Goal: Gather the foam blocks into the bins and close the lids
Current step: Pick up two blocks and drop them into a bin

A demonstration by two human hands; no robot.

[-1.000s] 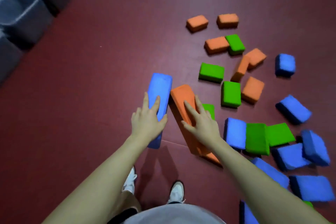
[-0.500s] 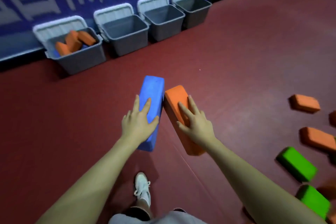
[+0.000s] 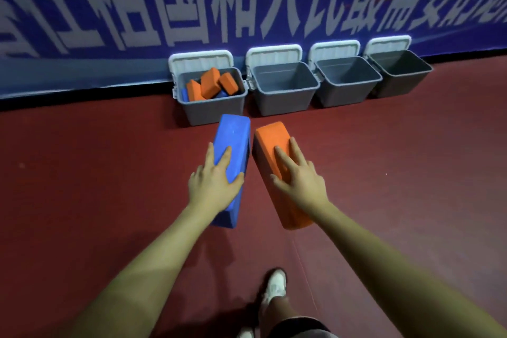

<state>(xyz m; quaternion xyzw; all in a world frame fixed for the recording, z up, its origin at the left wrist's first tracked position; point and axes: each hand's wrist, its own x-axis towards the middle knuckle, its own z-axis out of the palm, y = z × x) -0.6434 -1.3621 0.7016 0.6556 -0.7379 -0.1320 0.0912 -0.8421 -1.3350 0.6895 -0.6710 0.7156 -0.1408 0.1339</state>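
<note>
Foam blocks are held out in front of the person, one in each hand, above the red floor (image 3: 82, 200). Left hand (image 3: 215, 182) grips a long blue block (image 3: 234, 140), fingers spread over its top and thumb on the inner side. Right hand (image 3: 299, 177) grips a long orange block (image 3: 271, 137) the same way. The far ends of the two blocks sit close together, near the first bin (image 3: 212, 110), which holds orange and blue blocks. Three more grey bins (image 3: 285, 101) stand in a row to its right, all with lids (image 3: 200, 62) open against the blue banner wall (image 3: 109, 8). A white shoe (image 3: 275, 285) shows below.
</note>
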